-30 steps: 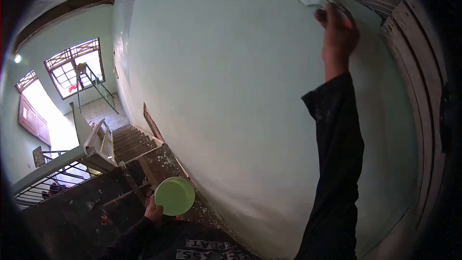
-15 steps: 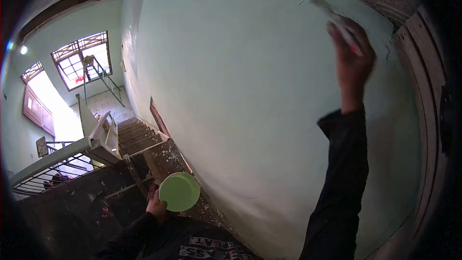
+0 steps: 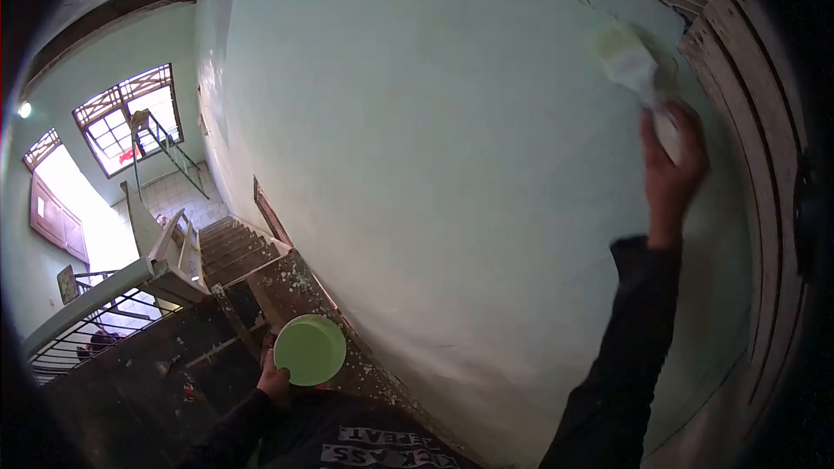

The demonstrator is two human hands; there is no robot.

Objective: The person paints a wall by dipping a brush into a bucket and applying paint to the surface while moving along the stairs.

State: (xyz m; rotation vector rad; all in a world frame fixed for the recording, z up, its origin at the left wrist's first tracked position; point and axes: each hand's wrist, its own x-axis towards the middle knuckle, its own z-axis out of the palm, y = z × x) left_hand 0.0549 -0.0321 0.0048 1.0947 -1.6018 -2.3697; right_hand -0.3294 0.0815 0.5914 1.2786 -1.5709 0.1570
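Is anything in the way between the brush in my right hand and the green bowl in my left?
Nothing visible: the brush is high in your right hand, the green bowl low in your left hand, with mostly wall showing behind the space between.

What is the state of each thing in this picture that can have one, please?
Flat paintbrush with pale bristles: held, bristle end up, blurred.
Bare right hand: closed around the paintbrush.
Round light-green bowl: held, mouth facing up; contents unclear.
Bare left hand: closed on the bowl's side.
Reddish-brown door: open.
Green A-shaped stepladder: standing, legs spread.
Pale-green wall: painted; wet or dry unclear.
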